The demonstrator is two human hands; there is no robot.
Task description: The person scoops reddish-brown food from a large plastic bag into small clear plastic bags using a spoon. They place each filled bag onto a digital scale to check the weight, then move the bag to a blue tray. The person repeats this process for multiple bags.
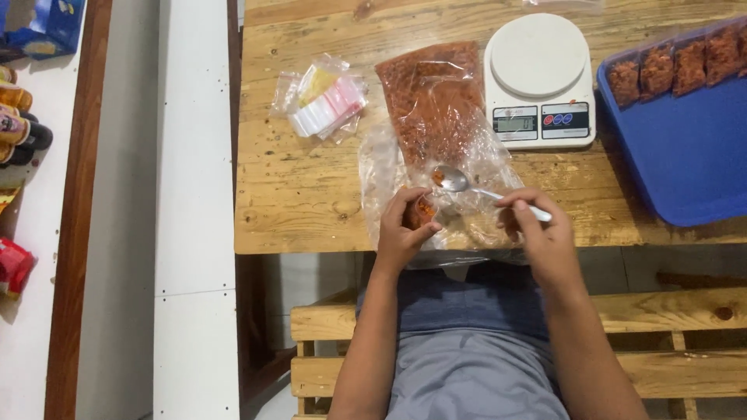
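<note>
The small clear pouch [421, 211], partly filled with orange-red crumbly snack, sits pinched in the left hand [402, 231] just in front of the big clear bag [437, 117] of the same stuff. It looks light, limp and slippery, so it is probably best held at its open rim, as the curled fingers hold it now. The right hand [542, 233] is closed on the handle of a metal spoon [459, 182], stiff and light, whose bowl hovers over the big bag's open mouth. Right of the big bag stands a white kitchen scale [538, 78], and beyond that a blue tray [685, 152] with filled pouches [675, 64]. Left of the big bag lies a packet of empty pouches [323, 101]. All rest on a rough wooden plank surface [296, 187]; a slatted wooden bench [669, 342] shows below.
</note>
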